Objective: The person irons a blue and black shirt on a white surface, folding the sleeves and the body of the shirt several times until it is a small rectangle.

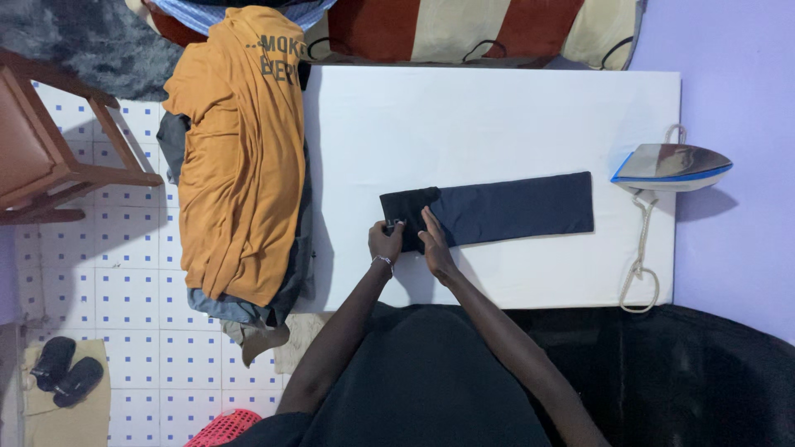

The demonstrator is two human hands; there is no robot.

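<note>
Seen from above: the left hand (386, 242) pinches the near left end of a folded navy cloth strip (497, 209) on a white board (497, 116). The right hand (434, 242) lies flat on it, fingers extended. An iron (671, 166) stands far right.

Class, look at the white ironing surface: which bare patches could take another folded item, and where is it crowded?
The white board is bare along its far side, between the orange shirt and the iron, and in a narrower strip below the dark folded cloth. It is crowded where the left hand and right hand press the cloth.
</note>
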